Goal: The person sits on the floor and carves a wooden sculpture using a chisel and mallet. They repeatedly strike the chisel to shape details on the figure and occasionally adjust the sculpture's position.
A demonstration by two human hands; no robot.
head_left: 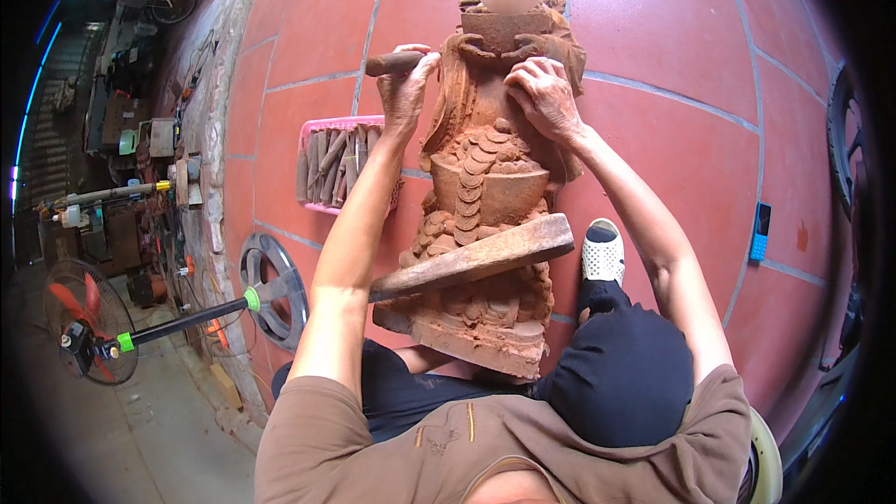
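A carved reddish-brown wooden statue [499, 112] lies lengthwise before me, its base toward my knees. It has robe folds, a string of coins and a bowl-shaped vessel piled with round forms. My left hand [407, 91], at the statue's upper left, is closed around a short brown wooden cylinder [394, 63] that sticks out to the left. My right hand [545, 96] is at the statue's right chest, fingers bent down against the carving; whatever they may hold is hidden. A thick wooden bar [476, 257] lies slantwise across the lower part of the statue.
Left of the statue, a pink basket [329, 210] holds several brown wooden sticks or tool handles. A stand with a round grey base [273, 289] and a fan [89, 317] are farther left. A blue phone-like object [761, 233] lies on the red tiles at right.
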